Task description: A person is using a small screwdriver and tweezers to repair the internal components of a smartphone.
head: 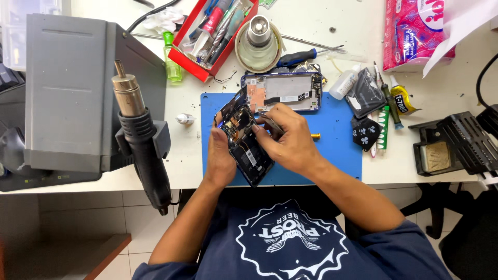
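Note:
My left hand (219,155) grips an opened phone body (244,140), dark with its circuit boards showing, tilted above the blue work mat (337,155). Pressed against the phone's upper part, my right hand (288,137) pinches a small tool or part (267,122) that I cannot make out. A second phone frame (285,92) with a copper patch and white plate lies flat at the mat's far edge.
A hot air gun (140,129) hangs on a grey station (67,93) at left. Farther back stand a red tool tray (215,31), a round holder (258,41) and a screwdriver (306,54). At right lie glue tubes (399,98), a pink packet (415,31) and a black stand (451,145).

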